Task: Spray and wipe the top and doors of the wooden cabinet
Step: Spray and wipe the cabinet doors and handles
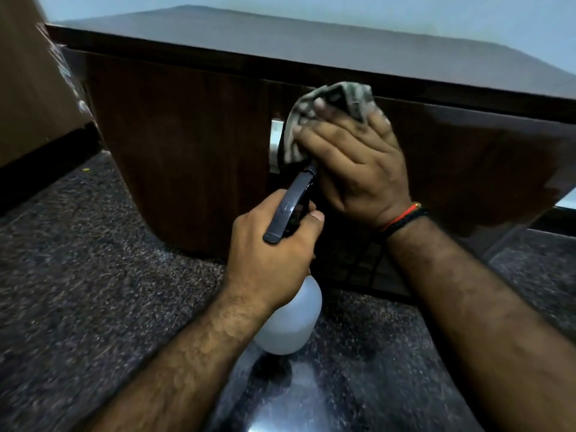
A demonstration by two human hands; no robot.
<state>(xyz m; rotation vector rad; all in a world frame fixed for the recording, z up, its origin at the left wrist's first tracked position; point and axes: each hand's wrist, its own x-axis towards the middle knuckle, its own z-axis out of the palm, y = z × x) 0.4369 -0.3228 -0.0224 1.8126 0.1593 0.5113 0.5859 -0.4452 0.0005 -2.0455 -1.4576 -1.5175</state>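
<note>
A dark wooden cabinet (187, 135) fills the middle of the head view, its top (280, 42) running back toward the wall. My right hand (355, 163) presses a grey cloth (330, 116) flat against the right door, just under the top's front edge. A metal door handle (275, 141) shows at the cloth's left side. My left hand (274, 247) grips the black trigger head of a spray bottle (290, 319), whose translucent white body hangs below the fist. The nozzle points at the cabinet front, close to my right hand.
Speckled dark granite floor (78, 291) lies under and around the cabinet. A brown panel (28, 73) stands at the far left, with a dark skirting below it. A pale wall (436, 17) rises behind the cabinet.
</note>
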